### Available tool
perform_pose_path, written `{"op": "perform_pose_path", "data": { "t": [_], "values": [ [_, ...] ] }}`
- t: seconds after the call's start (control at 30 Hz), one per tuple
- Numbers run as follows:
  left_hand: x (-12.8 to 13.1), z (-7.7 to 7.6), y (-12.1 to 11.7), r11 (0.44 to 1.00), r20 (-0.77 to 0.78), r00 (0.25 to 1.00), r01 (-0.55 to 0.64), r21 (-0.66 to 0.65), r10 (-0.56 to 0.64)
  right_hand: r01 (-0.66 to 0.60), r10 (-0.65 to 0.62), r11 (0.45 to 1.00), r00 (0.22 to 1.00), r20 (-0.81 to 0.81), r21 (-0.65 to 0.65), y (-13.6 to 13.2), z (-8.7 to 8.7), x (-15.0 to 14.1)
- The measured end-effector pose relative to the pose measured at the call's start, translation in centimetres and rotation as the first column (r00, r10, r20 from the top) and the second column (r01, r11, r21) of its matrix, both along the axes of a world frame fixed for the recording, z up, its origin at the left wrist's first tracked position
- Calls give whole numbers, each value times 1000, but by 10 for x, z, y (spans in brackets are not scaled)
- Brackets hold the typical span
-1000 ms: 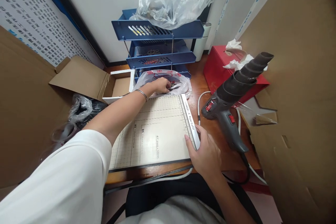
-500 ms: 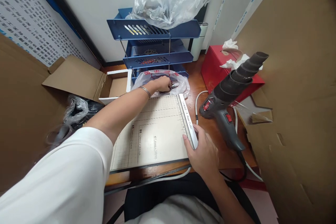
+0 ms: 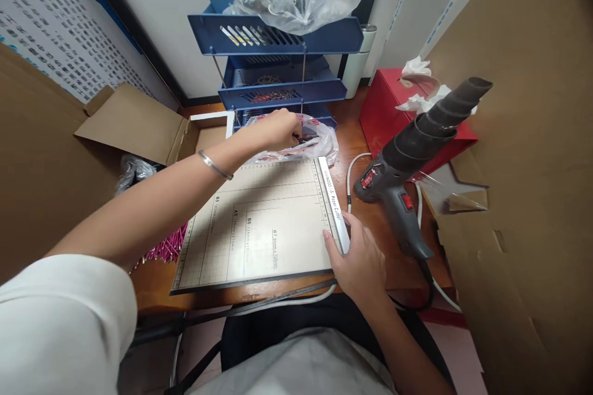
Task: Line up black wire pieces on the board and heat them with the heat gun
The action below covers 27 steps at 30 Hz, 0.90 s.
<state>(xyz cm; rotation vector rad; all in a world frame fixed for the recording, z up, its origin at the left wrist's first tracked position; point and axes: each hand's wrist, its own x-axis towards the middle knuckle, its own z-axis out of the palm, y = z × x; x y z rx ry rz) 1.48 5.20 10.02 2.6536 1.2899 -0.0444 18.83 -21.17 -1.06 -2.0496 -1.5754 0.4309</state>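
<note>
Paper cutter (image 3: 291, 234): on surface (image 3: 157, 284); white bar (image 3: 332, 200) clasped at near end between thumb and fingers of right hand (image 3: 359, 256). Plastic bag (image 3: 328, 143): just beyond paper cutter; left hand (image 3: 280, 128) at mouth, fingers curled, pinch on contents (image 3: 311, 136) unclear. Advisable: brace paper cutter, reach gently.
</note>
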Motion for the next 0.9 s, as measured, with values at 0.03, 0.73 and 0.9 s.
{"op": "perform_pose_path", "data": {
  "t": [0.03,0.73,0.9],
  "values": [
    [2,1,-17,999,-43,998,45,11,-45,0,0,1000,1000,-12,-2,0,1,0],
    [-15,-63,-163,993,139,984,-110,-44,115,-302,324,941,935,-143,152,66,9,26],
    [-38,-70,-176,987,340,927,-143,-73,160,-433,440,898,888,-130,81,84,14,23]
  ]
}}
